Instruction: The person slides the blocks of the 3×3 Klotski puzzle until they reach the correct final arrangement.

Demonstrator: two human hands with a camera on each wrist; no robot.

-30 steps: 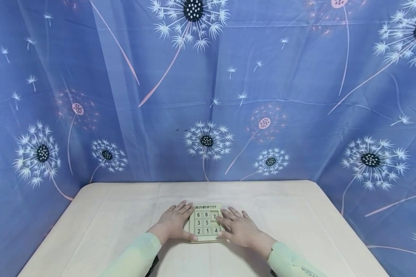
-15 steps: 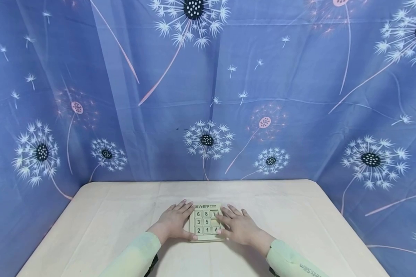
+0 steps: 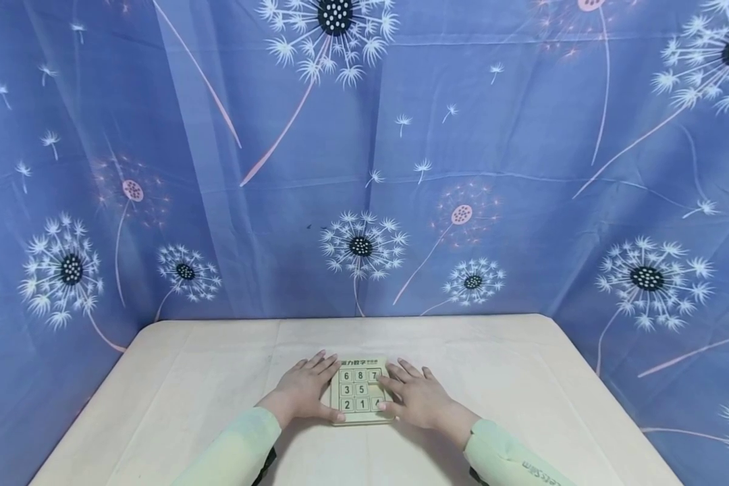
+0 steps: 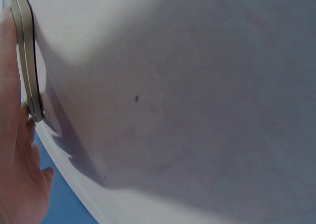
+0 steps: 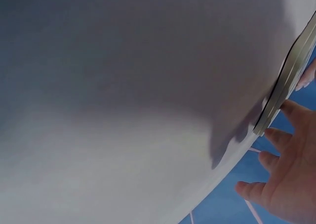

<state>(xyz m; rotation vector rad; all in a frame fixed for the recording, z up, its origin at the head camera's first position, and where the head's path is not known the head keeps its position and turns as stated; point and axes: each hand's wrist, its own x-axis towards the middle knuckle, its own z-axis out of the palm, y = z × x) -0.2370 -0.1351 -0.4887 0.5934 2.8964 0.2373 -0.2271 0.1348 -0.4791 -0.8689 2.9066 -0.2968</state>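
A number sliding puzzle [image 3: 352,419] lies flat on the table between both hands. Its tiles read 6, 8, 7 in the far row, 3 and 5 with a gap at the right in the middle row, and 2, 1, 4 in the near row. My left hand [image 3: 304,391] rests along the left side, thumb at the near left corner, fingers fairly straight. With extended fingers my right hand [image 3: 424,399] reaches over the right side. Its index fingertip touches the tile 7 [image 3: 373,374], and its thumb partly covers the tile 4 [image 3: 376,402]. Both wrist views show the puzzle's side edge.
A pale cloth-covered table [image 3: 219,358] surrounds the puzzle. Blue curtains [image 3: 291,250] with dandelion prints hang behind it and on both sides. A small dark speck [image 4: 137,99] marks the tabletop in the left wrist view.
The tile 7 has slid away from me to line up with 6 and 8, pushed by my right index finger. The gap below it is larger. My left hand stays put.
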